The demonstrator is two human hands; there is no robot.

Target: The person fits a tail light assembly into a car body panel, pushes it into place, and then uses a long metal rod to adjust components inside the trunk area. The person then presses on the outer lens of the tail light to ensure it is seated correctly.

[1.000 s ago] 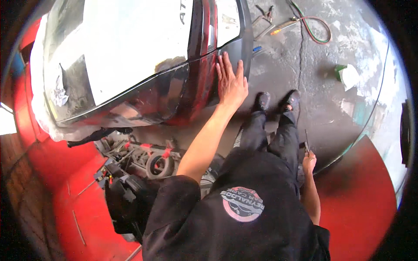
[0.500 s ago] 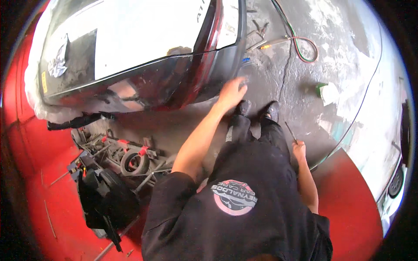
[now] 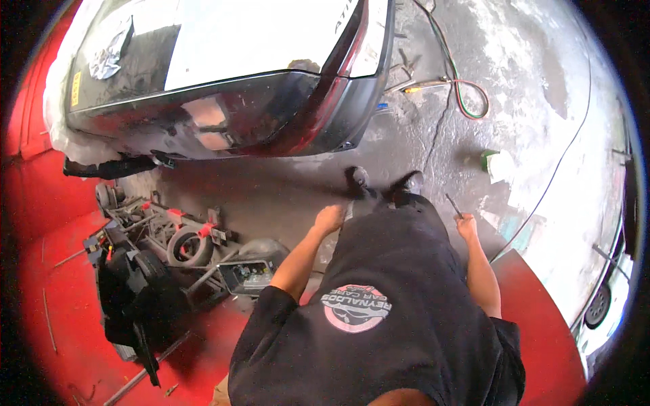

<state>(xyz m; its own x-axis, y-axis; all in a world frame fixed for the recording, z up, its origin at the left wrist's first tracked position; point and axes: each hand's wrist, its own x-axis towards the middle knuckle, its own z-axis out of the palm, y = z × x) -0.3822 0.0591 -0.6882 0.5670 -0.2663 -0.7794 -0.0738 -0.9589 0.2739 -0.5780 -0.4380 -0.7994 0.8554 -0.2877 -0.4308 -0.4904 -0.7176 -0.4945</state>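
Observation:
My left hand (image 3: 330, 219) hangs beside my left thigh, its fingers curled in. What it holds, if anything, is hidden. My right hand (image 3: 466, 225) is closed around one end of a slim dark rod-shaped tool (image 3: 452, 203), which points up and to the left, beside my right leg. Ahead and to the left stands the rear of a car, its dark bumper (image 3: 250, 118) dull, with bare pinkish patches (image 3: 207, 122). Pale sheeting (image 3: 64, 142) wraps its far left side. Neither hand touches the car.
Metal frames with a tyre (image 3: 190, 245), black plastic parts (image 3: 135, 287) and a headlamp unit (image 3: 247, 276) lie at the left. A green and red hose (image 3: 484, 101), a white and green container (image 3: 499, 166) and a dark cable (image 3: 563, 159) are on the floor to the right.
My left hand has drawn back from near the bumper's corner to my thigh, and its fingers have curled. The right hand keeps the rod-shaped tool, low at my side.

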